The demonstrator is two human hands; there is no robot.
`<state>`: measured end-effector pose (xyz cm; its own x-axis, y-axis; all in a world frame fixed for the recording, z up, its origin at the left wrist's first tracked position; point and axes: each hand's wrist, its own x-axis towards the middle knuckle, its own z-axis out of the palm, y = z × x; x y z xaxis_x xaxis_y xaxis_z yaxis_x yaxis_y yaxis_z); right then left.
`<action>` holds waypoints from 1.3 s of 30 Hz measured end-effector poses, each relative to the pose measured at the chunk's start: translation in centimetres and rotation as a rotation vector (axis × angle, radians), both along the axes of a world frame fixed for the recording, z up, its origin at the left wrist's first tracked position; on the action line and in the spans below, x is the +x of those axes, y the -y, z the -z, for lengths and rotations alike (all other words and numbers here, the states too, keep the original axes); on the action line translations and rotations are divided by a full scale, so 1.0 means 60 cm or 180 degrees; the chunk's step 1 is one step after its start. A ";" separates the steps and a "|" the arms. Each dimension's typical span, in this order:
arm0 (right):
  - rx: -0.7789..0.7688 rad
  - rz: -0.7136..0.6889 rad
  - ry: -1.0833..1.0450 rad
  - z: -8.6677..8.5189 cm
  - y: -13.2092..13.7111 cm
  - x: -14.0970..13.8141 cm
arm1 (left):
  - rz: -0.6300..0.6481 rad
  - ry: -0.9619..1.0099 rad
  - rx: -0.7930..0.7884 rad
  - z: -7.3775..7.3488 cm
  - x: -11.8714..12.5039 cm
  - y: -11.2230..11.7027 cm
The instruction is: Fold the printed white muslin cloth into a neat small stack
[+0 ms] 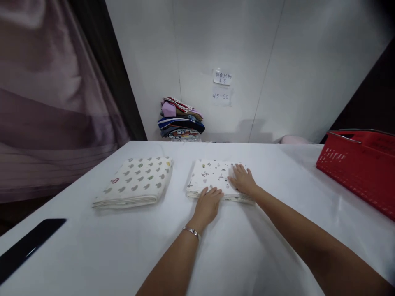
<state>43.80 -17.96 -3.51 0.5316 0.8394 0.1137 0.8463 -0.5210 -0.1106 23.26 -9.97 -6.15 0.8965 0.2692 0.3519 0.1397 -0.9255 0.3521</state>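
Observation:
A folded white cloth with a small scattered print (212,174) lies flat in the middle of the white table (123,246). My left hand (208,204), with a bracelet at the wrist, touches the cloth's near edge, fingers stretched out. On the cloth's right part rests my right hand (243,180), palm down with its fingers spread. To the left lies a second folded white cloth, printed with grey mushroom shapes (138,179); neither hand touches it.
A red plastic basket (361,164) stands at the table's right edge. A black flat object (31,242) lies at the near left. Behind the table are a stack of folded clothes (180,121) and a wall with paper notes (222,86). Curtains (55,102) hang on the left.

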 end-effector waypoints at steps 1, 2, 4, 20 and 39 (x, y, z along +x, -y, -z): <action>0.0047 -0.0128 -0.0018 -0.006 -0.007 -0.012 | 0.0004 -0.0018 -0.0005 -0.001 0.000 0.000; 0.0060 -0.0246 -0.0082 -0.011 -0.015 -0.024 | 0.0007 -0.0030 -0.0009 -0.001 0.000 0.001; -0.0006 -0.0409 -0.0282 -0.019 -0.029 -0.043 | 0.0018 -0.0041 -0.0015 -0.003 -0.001 0.002; -0.0039 -0.0476 -0.0124 0.048 -0.024 -0.021 | -0.0871 0.0872 -0.0588 -0.024 -0.025 -0.036; -0.0312 -0.0958 -0.0473 0.027 0.022 0.003 | -0.2147 -0.0047 -0.2399 -0.034 -0.066 -0.035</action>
<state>43.99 -19.28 -5.13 0.2633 0.9641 -0.0353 0.9421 -0.2648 -0.2058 19.30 -7.89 -4.11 0.4780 0.8689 -0.1289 0.5606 -0.1888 0.8063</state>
